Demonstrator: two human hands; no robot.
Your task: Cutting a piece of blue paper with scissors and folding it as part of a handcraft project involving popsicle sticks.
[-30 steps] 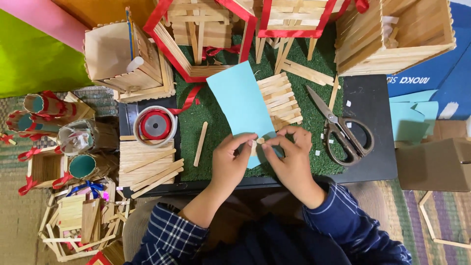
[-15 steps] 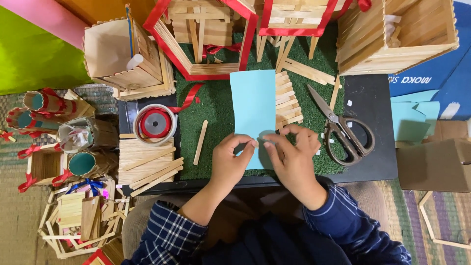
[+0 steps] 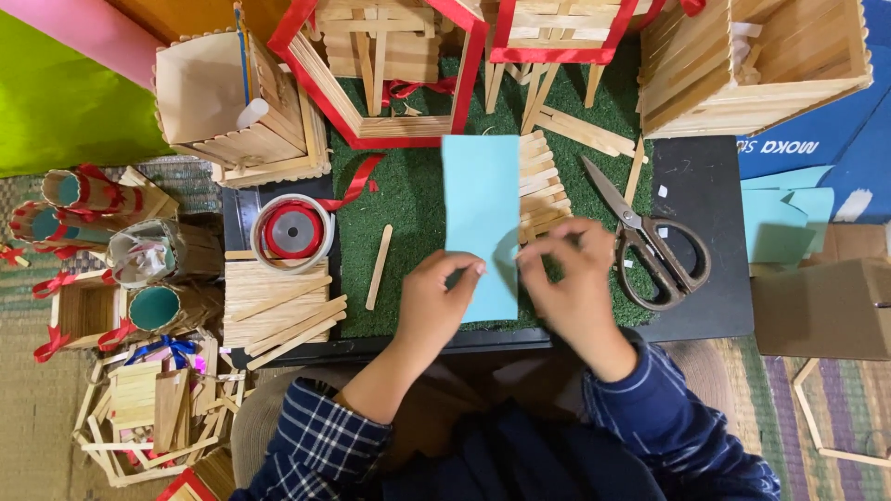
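Paper strip [image 3: 480, 209], pale blue and rectangular, lies lengthwise on the green turf mat [image 3: 408, 199] in the middle of the desk [image 3: 701, 209], its near end held by both hands. Going from the left: rolled card tubes trimmed with red ribbon [image 3: 70, 199] lie beside a small open stick box [image 3: 232, 97], then a spool of red ribbon [image 3: 292, 230] stands above a flat raft of pale wooden sticks [image 3: 274, 301], smooth and round-ended, and one loose stick [image 3: 379, 266] rests on the turf. The left hand [image 3: 436, 297] has a closed grip, thumb and fingertips pinching the strip's lower left edge. The right hand [image 3: 575, 288] likewise pinches the lower right edge, where the paper curls a little. As a judgement, the thin sheet wants a light, even pinch from both sides, kept level so the edge stays square and no crease goes astray; the bristly turf would snag a dragged corner, so lifting is better than sliding. Just right of the strip a slatted stick panel [image 3: 543, 186] peeks out, and dark-handled scissors [image 3: 650, 246] with steel blades lie shut on the black surface. Further right sit blue paper offcuts [image 3: 780, 218] and a brown cardboard box [image 3: 821, 306]
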